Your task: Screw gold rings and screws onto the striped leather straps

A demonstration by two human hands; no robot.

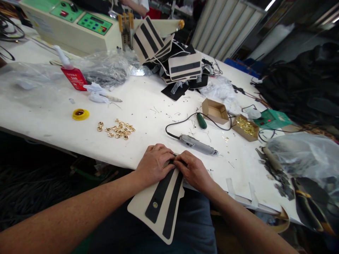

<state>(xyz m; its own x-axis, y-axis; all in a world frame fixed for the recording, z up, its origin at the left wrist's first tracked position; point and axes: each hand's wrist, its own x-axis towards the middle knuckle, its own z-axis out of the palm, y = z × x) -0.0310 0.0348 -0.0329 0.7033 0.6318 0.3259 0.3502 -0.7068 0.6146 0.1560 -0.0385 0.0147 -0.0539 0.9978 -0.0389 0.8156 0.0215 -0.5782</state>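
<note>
A cream panel with two black strips (171, 197) lies over my lap, its far end at the table's front edge. A round metal eyelet (155, 204) shows near the close end of the left strip. My left hand (156, 162) is closed over the panel's far edge, thumb on top. From the other side my right hand (192, 169) pinches the same end, its fingertips meeting the left thumb. Whatever small part lies under the fingertips is hidden. Just beyond the hands a grey electric screwdriver (197, 144) rests on the white table (148, 106).
Gold clasps (120, 129) lie scattered left, near a yellow tape roll (81, 114) and a red glue bottle (73, 76). Rightward are a green-handled tool (201, 121), a cardboard tray (215, 111) and a box of gold pieces (245, 127). Similar panels (185, 67) are piled behind.
</note>
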